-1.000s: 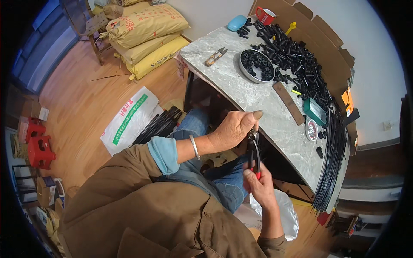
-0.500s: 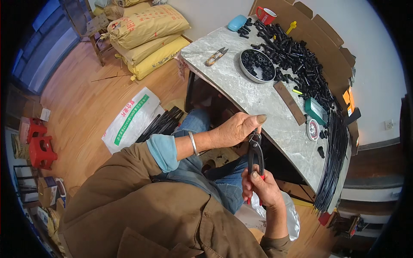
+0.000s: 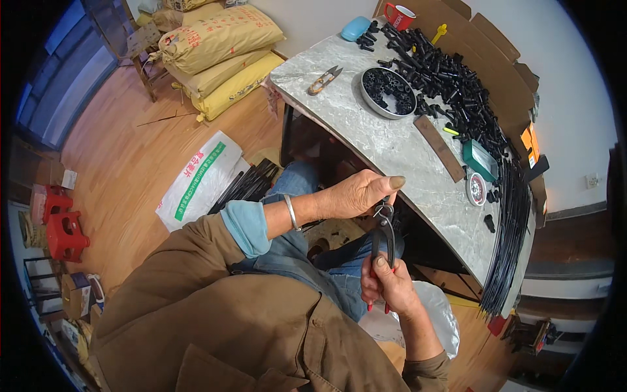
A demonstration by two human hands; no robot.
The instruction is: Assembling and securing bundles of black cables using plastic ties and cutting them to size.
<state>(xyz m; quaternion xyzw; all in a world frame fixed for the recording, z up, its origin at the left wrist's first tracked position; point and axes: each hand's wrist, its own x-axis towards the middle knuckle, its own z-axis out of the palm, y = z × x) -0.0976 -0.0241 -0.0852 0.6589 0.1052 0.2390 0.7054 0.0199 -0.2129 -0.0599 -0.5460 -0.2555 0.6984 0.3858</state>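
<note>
My right hand (image 3: 394,282) is wrapped round the handles of black pliers (image 3: 383,238) whose grips end in red. The jaws point up toward my left hand (image 3: 358,194), which is closed, its thumb pressed over the fingers. A small black piece (image 3: 386,200) shows under the left thumb, right at the jaws; its exact kind is mostly hidden by the fingers. Both hands are over my lap, just off the table's near edge. On the grey marble-patterned table (image 3: 418,186) stands a round metal bowl (image 3: 366,104) with small black rings in it.
A pile of black tubular parts (image 3: 450,85) covers the table's far side, beside a cardboard screen (image 3: 486,46). Thread snips (image 3: 324,80), a flat brown bar (image 3: 439,149), a green box (image 3: 479,160) and long black rods (image 3: 506,248) lie around. Full sacks (image 3: 222,42) are stacked on the floor.
The pliers and my right hand have shifted slightly left, and the handles look a little closer together. My left hand keeps nearly the same place at the jaws.
</note>
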